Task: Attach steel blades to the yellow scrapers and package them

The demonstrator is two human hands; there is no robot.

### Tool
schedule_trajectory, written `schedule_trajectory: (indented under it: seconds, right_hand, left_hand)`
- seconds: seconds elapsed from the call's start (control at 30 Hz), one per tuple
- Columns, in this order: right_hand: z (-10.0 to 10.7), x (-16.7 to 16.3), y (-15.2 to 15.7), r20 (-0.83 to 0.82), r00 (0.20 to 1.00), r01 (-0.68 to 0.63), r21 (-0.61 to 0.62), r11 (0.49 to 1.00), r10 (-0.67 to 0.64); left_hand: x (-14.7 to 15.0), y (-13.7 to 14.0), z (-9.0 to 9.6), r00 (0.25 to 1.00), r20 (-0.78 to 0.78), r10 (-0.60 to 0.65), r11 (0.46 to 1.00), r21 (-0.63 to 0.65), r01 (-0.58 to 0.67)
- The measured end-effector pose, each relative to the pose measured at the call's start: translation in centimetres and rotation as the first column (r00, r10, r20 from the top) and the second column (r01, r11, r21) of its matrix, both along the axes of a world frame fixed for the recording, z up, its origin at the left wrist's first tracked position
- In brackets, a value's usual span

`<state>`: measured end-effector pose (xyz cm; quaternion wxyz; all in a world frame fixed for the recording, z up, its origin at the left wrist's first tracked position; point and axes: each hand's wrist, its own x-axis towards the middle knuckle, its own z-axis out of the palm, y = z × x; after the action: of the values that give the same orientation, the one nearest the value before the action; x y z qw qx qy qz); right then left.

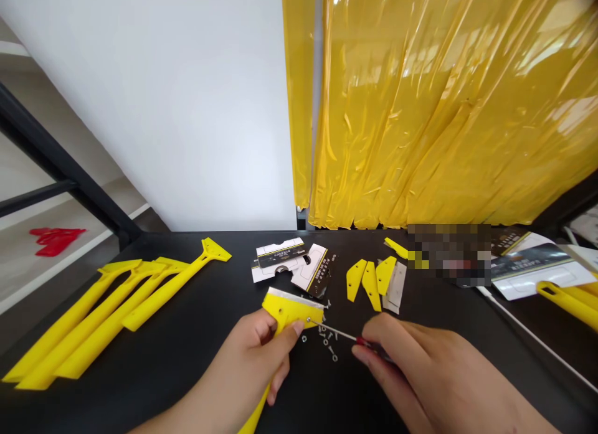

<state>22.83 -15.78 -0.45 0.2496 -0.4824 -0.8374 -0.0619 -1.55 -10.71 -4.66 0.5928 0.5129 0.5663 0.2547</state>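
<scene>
My left hand (264,350) is wrapped round a yellow scraper (289,311), its thumb pressed on the head below a metal blade edge. In my right hand (415,365) is a screwdriver (337,330) with a thin metal shaft and a red collar; most of its handle is hidden in the fingers. The tip touches the screw (309,320) at the right side of the scraper head. The other hole in the head, at left, looks unfilled. Several loose screws and nuts (333,357) lie on the table just right of and below the head.
Several yellow scraper handles (116,309) lie at the left of the black table (187,372). Card blade packs (280,259) lie behind my hands. Yellow cover plates (370,284) and a metal blade (395,287) are right of them. A white cable (527,334) runs along the right.
</scene>
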Motion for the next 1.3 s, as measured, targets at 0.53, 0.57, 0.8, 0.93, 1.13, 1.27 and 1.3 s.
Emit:
schedule_trajectory:
  seconds: [0.53, 0.57, 0.8, 0.93, 1.13, 1.27, 1.3]
  right_hand:
    - [0.0, 0.1, -0.1, -0.001, 0.999, -0.048, -0.069, 0.996, 0.048]
    - [0.0, 0.1, -0.1, -0.016, 1.000, -0.024, -0.060, 0.998, 0.023]
    - [0.1, -0.1, 0.0, -0.026, 1.000, -0.006, -0.036, 0.999, 0.005]
    - [0.4, -0.1, -0.1, -0.033, 0.999, -0.016, -0.062, 0.998, 0.014]
    - [-0.1, 0.1, 0.1, -0.044, 0.999, -0.023, -0.088, 0.996, 0.019]
    - [-0.4, 0.1, 0.3, -0.026, 0.998, -0.055, -0.103, 0.993, 0.053]
    - [-0.4, 0.0, 0.3, -0.058, 0.998, -0.039, -0.125, 0.991, 0.032]
  left_hand:
    - [0.3, 0.2, 1.1, 1.000, -0.023, 0.007, 1.000, 0.006, -0.007]
    - [0.4, 0.1, 1.3, 1.000, -0.026, 0.010, 1.000, 0.004, -0.010]
    - [0.3, 0.0, 1.2, 1.000, -0.020, 0.021, 0.999, 0.030, -0.020]
    - [0.2, 0.0, 0.6, 1.000, -0.017, 0.011, 1.000, 0.025, -0.010]
    - [0.1, 0.0, 0.4, 0.999, -0.036, 0.007, 1.000, 0.018, -0.007]
    - [0.0, 0.1, 0.6, 1.000, -0.008, -0.007, 0.999, 0.034, 0.007]
    - [0.0, 0.1, 0.7, 1.000, -0.001, -0.011, 0.999, 0.040, 0.011]
